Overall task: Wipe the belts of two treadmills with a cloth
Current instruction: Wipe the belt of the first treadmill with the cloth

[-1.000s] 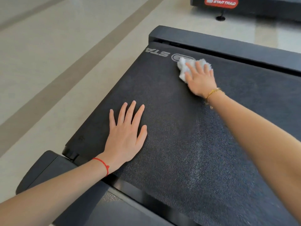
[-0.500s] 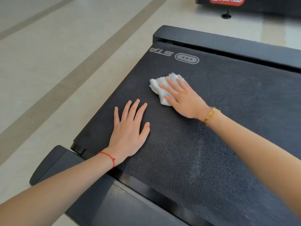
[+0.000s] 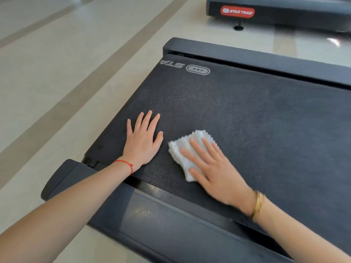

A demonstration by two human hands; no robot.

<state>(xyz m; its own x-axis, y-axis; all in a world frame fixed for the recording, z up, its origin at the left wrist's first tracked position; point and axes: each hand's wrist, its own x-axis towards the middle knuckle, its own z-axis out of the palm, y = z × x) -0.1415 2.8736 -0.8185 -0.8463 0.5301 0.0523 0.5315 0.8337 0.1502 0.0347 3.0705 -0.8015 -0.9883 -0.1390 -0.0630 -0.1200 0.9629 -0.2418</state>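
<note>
The white, nubbly terry cloth is pressed flat against the black, fine-grained rubber treadmill belt by the right hand, whose grip is spread apart, fingers straight over the crumpled fabric. The cloth lies near the belt's end at about 6 o'clock, just beside the left hand, which is laid flat on the belt with its grip likewise apart, nothing being held.

The task is judged to be in its first half: this belt is under the cloth, and much of its width toward 3 o'clock is not seen to be covered. A second dark treadmill with a red oval logo plate, at 1 o'clock across the pale polished floor, is left untouched. Smooth matte plastic end caps frame the belt.
</note>
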